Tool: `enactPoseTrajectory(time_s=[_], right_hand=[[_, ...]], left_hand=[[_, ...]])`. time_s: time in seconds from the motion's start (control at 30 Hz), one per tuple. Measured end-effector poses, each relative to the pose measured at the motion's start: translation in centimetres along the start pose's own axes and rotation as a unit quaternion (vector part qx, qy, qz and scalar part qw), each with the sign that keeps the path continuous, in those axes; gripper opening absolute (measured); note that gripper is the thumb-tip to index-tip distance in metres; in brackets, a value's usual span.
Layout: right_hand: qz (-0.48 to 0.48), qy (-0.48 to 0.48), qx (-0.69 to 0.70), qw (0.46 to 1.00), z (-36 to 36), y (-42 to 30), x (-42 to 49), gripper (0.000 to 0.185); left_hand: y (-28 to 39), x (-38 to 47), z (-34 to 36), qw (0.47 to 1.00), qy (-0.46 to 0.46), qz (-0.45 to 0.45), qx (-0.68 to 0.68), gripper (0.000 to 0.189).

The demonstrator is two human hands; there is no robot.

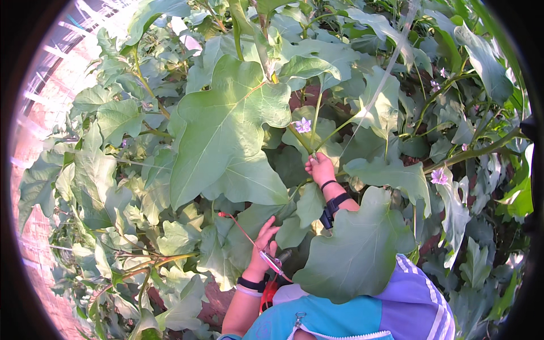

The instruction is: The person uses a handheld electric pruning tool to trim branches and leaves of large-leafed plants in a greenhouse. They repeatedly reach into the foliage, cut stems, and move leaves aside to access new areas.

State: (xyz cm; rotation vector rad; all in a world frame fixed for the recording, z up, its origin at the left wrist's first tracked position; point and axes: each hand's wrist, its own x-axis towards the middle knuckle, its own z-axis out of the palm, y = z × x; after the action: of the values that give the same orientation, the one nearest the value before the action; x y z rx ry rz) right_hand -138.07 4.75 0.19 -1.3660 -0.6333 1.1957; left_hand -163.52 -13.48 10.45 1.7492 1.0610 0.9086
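Observation:
My right hand (321,168) is closed around a green eggplant stem (305,143) where several stalks meet. A purple eggplant flower (303,125) opens just above it. Lower and to the left, my left hand (262,248) has its fingers extended among the leaves. It holds a slim metal wand tool (271,262), whose thin reddish rod ends in a red tip up to the left; the grip is partly hidden. Between the hands hang eggplant leaves, and one broad leaf (352,250) covers part of my right forearm.
A large eggplant leaf (231,123) spreads left of my right hand. A pale string (384,78) runs diagonally on the right. Thick stems with purple flowers (439,176) stand farther right. Pinkish ground (46,276) shows at left. A red object (268,293) is near my left wrist.

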Motion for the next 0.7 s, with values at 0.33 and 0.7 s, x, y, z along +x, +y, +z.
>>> enactPoseTrajectory(time_s=[0.33, 0.7], right_hand=[[-0.133, 0.048, -0.580, 0.802, -1.8, -3.2, -2.8, 0.015], [-0.398, -0.057, -0.358, 0.843, -0.9, -6.9, -13.5, 0.020]], left_hand=[[-0.1, 0.7, -1.9, 0.998, -0.044, 0.023, 0.026, 0.054], [-0.4, 0.3, -2.0, 0.993, -0.094, 0.069, 0.015, 0.050]])
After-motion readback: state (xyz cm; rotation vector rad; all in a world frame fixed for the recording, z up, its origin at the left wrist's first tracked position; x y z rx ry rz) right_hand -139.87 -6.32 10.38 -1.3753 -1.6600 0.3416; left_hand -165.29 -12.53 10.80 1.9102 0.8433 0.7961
